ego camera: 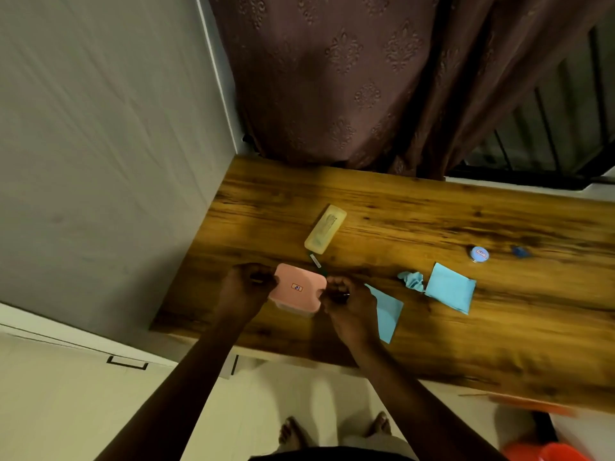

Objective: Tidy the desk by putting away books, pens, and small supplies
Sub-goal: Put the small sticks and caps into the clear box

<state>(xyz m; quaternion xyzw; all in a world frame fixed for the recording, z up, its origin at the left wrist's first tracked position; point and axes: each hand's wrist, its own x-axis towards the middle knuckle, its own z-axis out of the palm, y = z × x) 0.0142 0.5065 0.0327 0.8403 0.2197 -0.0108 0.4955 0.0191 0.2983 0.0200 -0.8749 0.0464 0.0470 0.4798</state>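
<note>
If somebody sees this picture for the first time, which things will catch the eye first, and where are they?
First, the two hands, left hand and right hand, gripping a pink box from both sides near the left end of the wooden desk. Next, the light blue papers to the right, one of them crumpled. Behind the box lies a pale yellow case.

— How's the light?
— Dim and warm; the table (432,221) shines brightest toward twelve o'clock, with soft shadow under the arms near six.
— Sharpness?
— Motion blur throughout, edges bowed by the wide lens.
</note>
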